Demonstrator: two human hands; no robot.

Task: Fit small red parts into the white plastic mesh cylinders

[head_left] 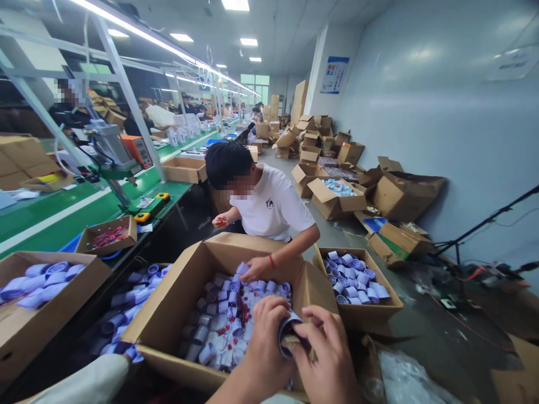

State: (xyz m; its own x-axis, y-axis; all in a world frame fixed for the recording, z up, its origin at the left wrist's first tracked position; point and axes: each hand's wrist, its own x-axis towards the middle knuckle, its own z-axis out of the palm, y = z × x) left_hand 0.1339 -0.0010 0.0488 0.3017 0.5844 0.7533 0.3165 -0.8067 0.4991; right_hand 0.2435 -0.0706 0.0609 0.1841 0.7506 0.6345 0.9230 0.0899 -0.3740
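Observation:
In front of me I hold a hollow purple plastic cylinder, tilted with its open end toward me. My left hand is wrapped round its side. The thumb and fingers of my right hand are closed at its open rim, partly over the opening; whether they also pinch something small inside is hidden. Below my hands stands a large open cardboard box with many similar purple cylinders and small red parts in it. A co-worker's hand reaches into that box and touches a purple cylinder.
A co-worker in a white shirt faces me behind the box, small red pieces in the other hand. Boxes of purple cylinders stand right and left. A green workbench carries a press machine. Clear plastic bags lie lower right.

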